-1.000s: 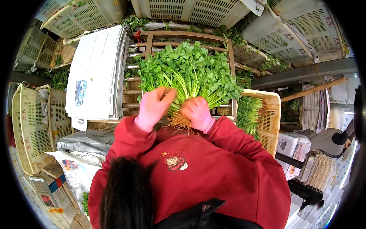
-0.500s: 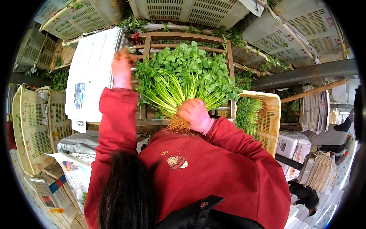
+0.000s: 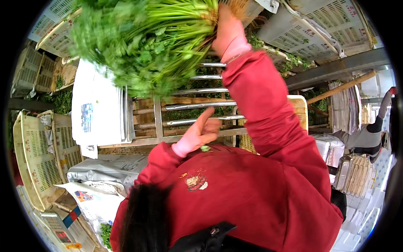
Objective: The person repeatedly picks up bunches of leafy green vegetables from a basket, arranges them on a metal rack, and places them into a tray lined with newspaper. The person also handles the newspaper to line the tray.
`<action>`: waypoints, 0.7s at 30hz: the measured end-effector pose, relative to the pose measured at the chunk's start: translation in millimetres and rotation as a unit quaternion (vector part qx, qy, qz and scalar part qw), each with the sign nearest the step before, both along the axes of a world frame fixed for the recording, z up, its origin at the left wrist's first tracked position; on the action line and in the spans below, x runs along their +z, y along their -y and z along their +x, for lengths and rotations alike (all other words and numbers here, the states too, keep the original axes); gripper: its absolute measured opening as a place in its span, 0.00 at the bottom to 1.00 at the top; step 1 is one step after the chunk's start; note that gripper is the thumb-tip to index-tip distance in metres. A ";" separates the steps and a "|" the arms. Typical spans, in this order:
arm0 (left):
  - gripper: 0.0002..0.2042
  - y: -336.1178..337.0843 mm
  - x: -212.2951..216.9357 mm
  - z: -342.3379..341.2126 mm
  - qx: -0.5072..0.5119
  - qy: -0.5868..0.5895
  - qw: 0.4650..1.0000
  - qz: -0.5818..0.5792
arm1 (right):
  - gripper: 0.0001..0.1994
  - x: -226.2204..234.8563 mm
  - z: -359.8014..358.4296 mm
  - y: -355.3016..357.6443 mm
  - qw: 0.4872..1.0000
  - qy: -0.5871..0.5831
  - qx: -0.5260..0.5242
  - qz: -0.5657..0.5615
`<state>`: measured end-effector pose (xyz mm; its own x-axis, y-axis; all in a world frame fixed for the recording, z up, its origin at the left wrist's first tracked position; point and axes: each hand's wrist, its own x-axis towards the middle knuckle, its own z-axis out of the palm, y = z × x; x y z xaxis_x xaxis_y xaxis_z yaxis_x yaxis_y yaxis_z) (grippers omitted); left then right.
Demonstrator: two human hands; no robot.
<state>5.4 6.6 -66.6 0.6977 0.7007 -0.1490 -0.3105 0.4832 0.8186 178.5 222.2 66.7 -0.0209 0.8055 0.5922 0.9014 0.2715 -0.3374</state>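
Observation:
My right hand [image 3: 228, 30] is raised at the top, closed around the stem end of a big bunch of leafy greens [image 3: 138, 40]. Its thin roots [image 3: 239, 9] stick out beyond the hand, and the leaves, smeared by motion, fan to the left over the rack and a paper stack. My left hand [image 3: 200, 132] hovers near the front of the metal-barred rack [image 3: 201, 103]; it is empty, with the index finger stretched out and the other fingers partly bent. A small leaf scrap [image 3: 205, 148] shows just below it, against the red jacket.
A stack of printed paper sheets [image 3: 94, 113] lies left of the rack. Pale plastic crates [image 3: 35, 155] stand at left, with more [image 3: 315, 29] at the back. Grey wrapped bundles [image 3: 105, 168] and a scale [image 3: 58, 227] are lower left. Another person's sleeve [image 3: 384, 105] shows at far right.
The bunch has been lifted off the rack and swung up and left, leaves turned leftward, baring the metal bars. My left hand has come from the paper stack to the rack's front.

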 end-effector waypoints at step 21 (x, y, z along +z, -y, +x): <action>0.17 -39.8 -119.9 -38.3 0.390 -0.263 0.881 0.055 | 0.39 -170.0 95.1 158.9 0.838 -0.367 -0.176 -0.364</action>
